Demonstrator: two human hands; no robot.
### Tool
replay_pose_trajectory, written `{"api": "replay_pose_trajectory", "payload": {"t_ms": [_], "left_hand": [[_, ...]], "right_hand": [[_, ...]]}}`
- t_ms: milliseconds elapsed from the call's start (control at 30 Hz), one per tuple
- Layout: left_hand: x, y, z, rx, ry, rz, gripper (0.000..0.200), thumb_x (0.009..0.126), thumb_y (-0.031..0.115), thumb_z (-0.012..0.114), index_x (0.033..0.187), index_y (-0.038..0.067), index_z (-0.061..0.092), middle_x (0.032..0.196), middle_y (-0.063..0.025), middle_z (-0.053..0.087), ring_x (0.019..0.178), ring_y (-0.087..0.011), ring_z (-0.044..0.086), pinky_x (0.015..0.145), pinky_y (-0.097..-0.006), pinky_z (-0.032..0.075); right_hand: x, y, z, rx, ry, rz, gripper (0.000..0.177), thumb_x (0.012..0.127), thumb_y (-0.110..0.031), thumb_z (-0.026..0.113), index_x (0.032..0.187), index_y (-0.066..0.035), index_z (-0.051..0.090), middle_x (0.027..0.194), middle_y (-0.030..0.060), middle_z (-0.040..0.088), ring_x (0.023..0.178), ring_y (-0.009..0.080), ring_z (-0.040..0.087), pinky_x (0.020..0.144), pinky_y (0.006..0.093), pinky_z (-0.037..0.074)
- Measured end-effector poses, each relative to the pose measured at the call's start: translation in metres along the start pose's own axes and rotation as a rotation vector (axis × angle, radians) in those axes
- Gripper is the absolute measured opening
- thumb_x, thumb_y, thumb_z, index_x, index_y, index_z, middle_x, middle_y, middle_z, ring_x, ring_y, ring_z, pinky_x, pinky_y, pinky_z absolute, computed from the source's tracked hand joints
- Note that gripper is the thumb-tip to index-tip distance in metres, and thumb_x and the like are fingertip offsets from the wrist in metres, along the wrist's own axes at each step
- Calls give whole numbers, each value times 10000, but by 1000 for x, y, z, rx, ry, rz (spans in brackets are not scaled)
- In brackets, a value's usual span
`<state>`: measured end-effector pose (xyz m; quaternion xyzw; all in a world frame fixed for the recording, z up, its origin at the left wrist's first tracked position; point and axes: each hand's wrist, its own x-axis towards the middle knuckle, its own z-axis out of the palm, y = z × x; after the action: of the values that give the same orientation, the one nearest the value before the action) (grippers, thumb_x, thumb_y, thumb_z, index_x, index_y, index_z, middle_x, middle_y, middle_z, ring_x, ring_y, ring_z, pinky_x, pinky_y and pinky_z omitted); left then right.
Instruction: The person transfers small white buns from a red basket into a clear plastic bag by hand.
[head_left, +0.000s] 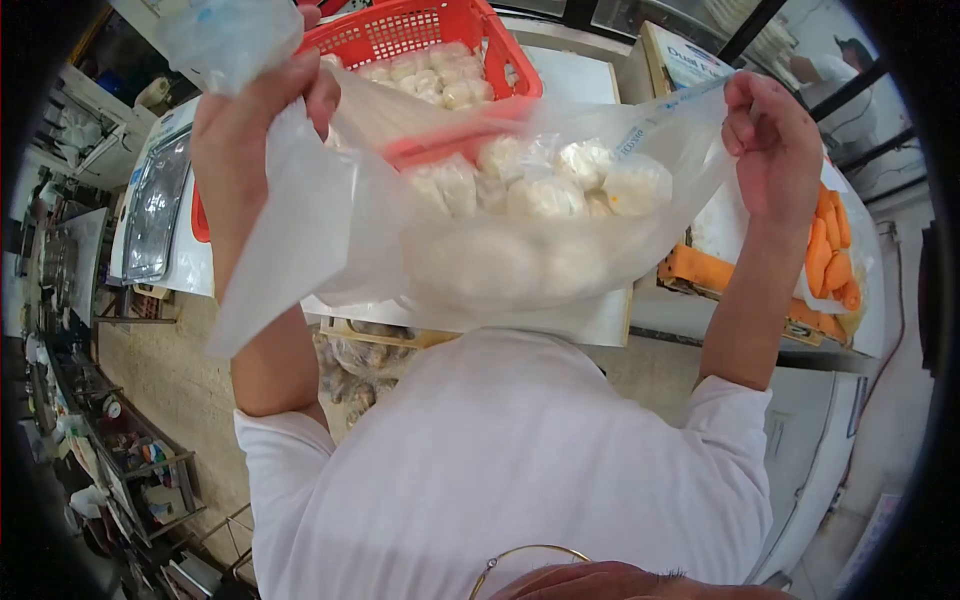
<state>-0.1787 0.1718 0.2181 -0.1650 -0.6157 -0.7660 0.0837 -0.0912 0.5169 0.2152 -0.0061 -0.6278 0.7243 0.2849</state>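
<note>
A large translucent plastic bag (520, 260) hangs stretched between my two hands, with several small wrapped white bundles (545, 198) inside it. My left hand (265, 95) is closed on the bag's left edge, with bunched plastic above the fingers. At the upper right, my right hand (765, 120) pinches the bag's other edge. Behind the bag stands a red plastic basket (515, 60) holding several more white bundles (435, 72); the bag covers its near side.
A white table (575, 75) lies under the basket. Left is a clear-lidded tray (160, 215). Carrots (828, 245) lie at the right beside a cardboard box (680, 60). Below the table are wrapped brownish items (350, 375). Another person (845, 75) shows behind bars at upper right.
</note>
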Motion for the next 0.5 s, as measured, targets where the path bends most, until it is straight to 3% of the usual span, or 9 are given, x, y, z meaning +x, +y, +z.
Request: {"api": "replay_pose_trajectory", "payload": {"t_ms": [100,167,200,267,300,400,433,500], "left_hand": [[3,3,-4,-10,-46,23,405,876,80,567,1240,-96,550,658,-51,512,520,-70,401,485,-193,277],[-7,2,-12,-6,-65,-96,379,865,83,577,1204,-86,557,730,-81,566,528,-79,437,478,-196,290],[-14,2,-16,-7,-52,-94,379,865,83,577,1204,-86,557,730,-81,566,528,-79,437,478,-196,290],[-29,3,-21,-35,-8,-74,349,855,92,593,1161,-73,558,917,-132,614,548,-88,475,474,-195,313],[-39,10,-20,-55,23,-97,260,857,67,561,1088,-43,613,698,-89,585,585,-111,545,552,-220,372],[-49,-14,-52,-106,-45,-16,264,851,15,567,1103,-58,595,768,-112,635,627,-161,633,608,-229,449],[-50,-21,-60,-159,-70,16,261,855,-17,571,1110,-69,593,847,-127,670,660,-206,677,663,-280,509],[-52,-24,-66,-169,-85,10,274,855,-20,580,1124,-69,591,862,-131,672,651,-208,670,667,-295,512]], "right_hand": [[8,7,-12,-67,-73,49,168,894,-135,632,825,17,651,792,72,635,621,111,516,552,269,397],[9,11,-21,-114,-133,101,167,884,-133,636,808,15,640,777,62,630,631,110,518,560,269,403],[5,9,-24,-291,-112,109,168,871,-138,642,785,5,634,757,52,626,633,105,522,566,265,412],[0,1,-30,-468,-111,111,170,857,-144,648,761,-5,627,737,42,622,635,100,525,572,261,421],[-2,-8,-35,-652,-176,113,170,847,-149,651,746,-14,629,717,30,617,632,96,537,577,255,428],[-4,-34,-32,-937,-282,179,173,841,-153,652,724,-27,634,701,17,619,633,90,556,591,243,436],[-1,-40,-25,-1040,-302,249,177,845,-153,650,717,-31,637,704,16,625,636,87,563,600,238,438],[1,-45,-6,-920,-353,259,165,851,-142,653,735,-25,642,713,19,634,639,85,563,608,237,440]]}}
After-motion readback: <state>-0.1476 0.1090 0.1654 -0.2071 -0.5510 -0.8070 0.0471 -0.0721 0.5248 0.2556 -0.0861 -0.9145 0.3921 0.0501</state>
